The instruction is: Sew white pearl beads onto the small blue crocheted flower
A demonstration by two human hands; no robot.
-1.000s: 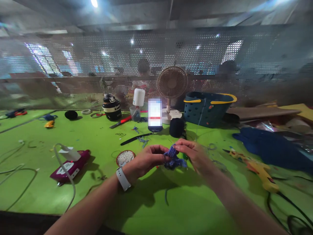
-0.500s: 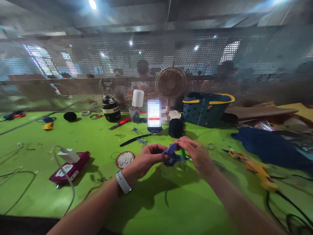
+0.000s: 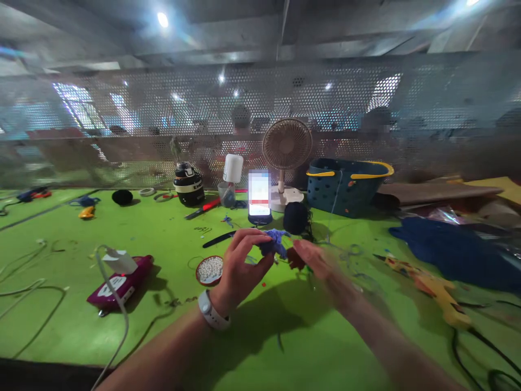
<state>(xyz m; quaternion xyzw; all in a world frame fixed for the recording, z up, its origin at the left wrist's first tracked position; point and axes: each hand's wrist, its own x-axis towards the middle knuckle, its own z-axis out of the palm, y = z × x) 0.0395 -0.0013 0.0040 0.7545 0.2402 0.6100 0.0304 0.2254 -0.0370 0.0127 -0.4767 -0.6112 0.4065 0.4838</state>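
Note:
My left hand (image 3: 244, 267) pinches a small blue-purple crocheted yarn piece (image 3: 275, 243) between thumb and fingers, raised over the green table. Just right of it is my right hand (image 3: 319, 262), smeared by motion, its fingers pressed together. A sliver of a green-handled tool (image 3: 308, 269) shows beneath those fingers; the tool's tip cannot be made out. Left of my left wrist stands a round red-rimmed dish of white beads (image 3: 210, 270). Behind my hands a dark ball of yarn (image 3: 296, 218) sits by a lit phone on a stand (image 3: 259, 198).
A fan (image 3: 287, 144), a blue basket (image 3: 345, 187) and a black flask (image 3: 188, 184) line the back. On the right lie a yellow glue gun (image 3: 442, 298) and dark blue cloth (image 3: 451, 252). A purple power bank (image 3: 120, 282) with cables lies left.
My left hand has turned more upright and lifted the yarn piece slightly. My right hand has come away from the piece and dropped a little. The camera view has shifted slightly.

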